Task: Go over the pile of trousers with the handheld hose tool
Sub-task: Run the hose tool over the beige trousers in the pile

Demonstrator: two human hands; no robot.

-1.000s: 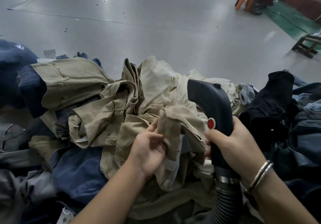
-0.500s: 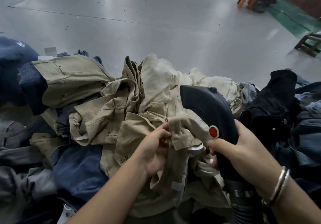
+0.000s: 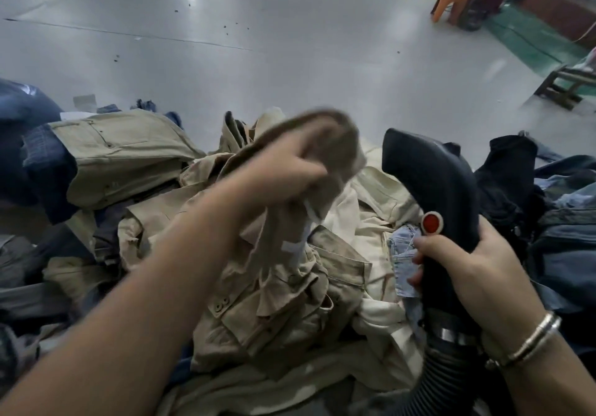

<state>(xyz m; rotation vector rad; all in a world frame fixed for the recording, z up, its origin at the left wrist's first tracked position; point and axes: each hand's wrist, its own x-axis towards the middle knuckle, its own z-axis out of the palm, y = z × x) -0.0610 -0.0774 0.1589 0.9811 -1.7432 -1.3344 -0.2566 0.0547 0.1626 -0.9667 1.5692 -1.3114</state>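
Trousers [image 3: 283, 290] are hanging from your left hand [image 3: 283, 173], which is gripping khaki cloth just left of the hose tool [image 3: 432, 196] your right hand [image 3: 477, 273] is clasping.

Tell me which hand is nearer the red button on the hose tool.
Right. The right hand grips the hose tool just below the red button; the left hand holds khaki trousers up, farther left.

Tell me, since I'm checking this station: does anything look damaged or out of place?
Nothing stands out. The trousers lie in a loose heap, the left hand lifts one khaki pair, blurred, and the right hand grips the hose tool.
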